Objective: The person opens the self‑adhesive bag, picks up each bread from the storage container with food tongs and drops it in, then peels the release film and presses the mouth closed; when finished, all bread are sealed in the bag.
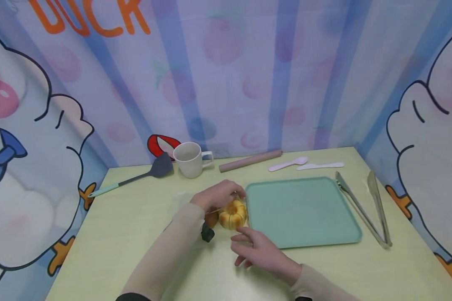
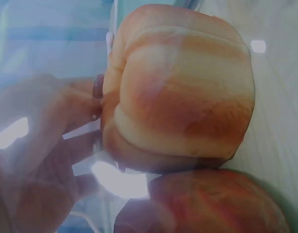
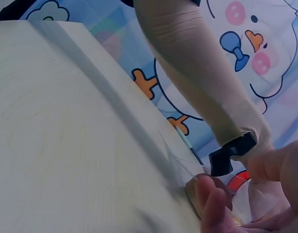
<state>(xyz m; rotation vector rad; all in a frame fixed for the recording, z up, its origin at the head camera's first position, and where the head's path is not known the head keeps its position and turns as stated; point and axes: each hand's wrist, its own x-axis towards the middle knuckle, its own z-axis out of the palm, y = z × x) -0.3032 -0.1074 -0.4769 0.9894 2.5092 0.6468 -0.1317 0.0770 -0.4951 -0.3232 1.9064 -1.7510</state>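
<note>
A ridged golden bun sits at the tray's left edge with a redder brown bun beside it. Clear plastic, apparently a bag, lies over them and shows as glare in the left wrist view. My left hand reaches across behind the golden bun, fingers bent; it seems to pinch the plastic, though its thumb is hidden. Seen through the film, its fingers are close against the bun's side. In front of the bun hovers my right hand, fingers loosely spread and holding nothing.
A green tray lies to the right, with metal tongs beyond it. Along the back are a spatula, a mug, a brownish-pink rod, a pink spoon and a pale knife.
</note>
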